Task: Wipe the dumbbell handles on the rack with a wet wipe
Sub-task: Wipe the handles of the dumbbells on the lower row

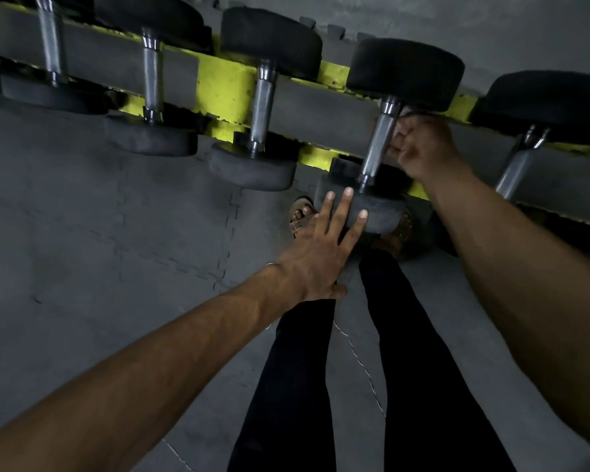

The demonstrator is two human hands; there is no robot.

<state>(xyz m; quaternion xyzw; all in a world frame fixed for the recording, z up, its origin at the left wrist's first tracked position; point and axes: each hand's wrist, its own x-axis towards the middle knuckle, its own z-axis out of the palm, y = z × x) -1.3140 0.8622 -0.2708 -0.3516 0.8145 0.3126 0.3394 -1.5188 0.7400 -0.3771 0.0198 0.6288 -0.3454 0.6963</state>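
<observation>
- Floor: grey interlocking mats, puzzle-edge seams visible, dull & scuffed. Light is dim overall.
- Rack: yellow frame w/ grey padded rails, running diagonally across the top of your view, left-high to right-low.
- Five dumbbells lie across the rails, black round heads front & back, knurled metal bars btwn them.
- Any print on the heads or rack is too dark to read.
- Task item: the dumbbell handle you're on is 4th from the left, tilted, its far head above the back rail and its near head hanging over the front rail.
- Your left hand: flat, fingers straight & spread, fingertips resting on the near head's rim. Not gripping anything.
- Your right hand: fingers curled, pressed against the right side of the handle's upper half.
- Wet wipe: only a pale scrap shows at the top of your right fist, just under the far head; the rest is hidden in the curled fingers.
- Below: your legs in dark trousers, sandals on the mats, toes right under the rack's front edge.
- Thin pale cord trails btwn your legs.
</observation>
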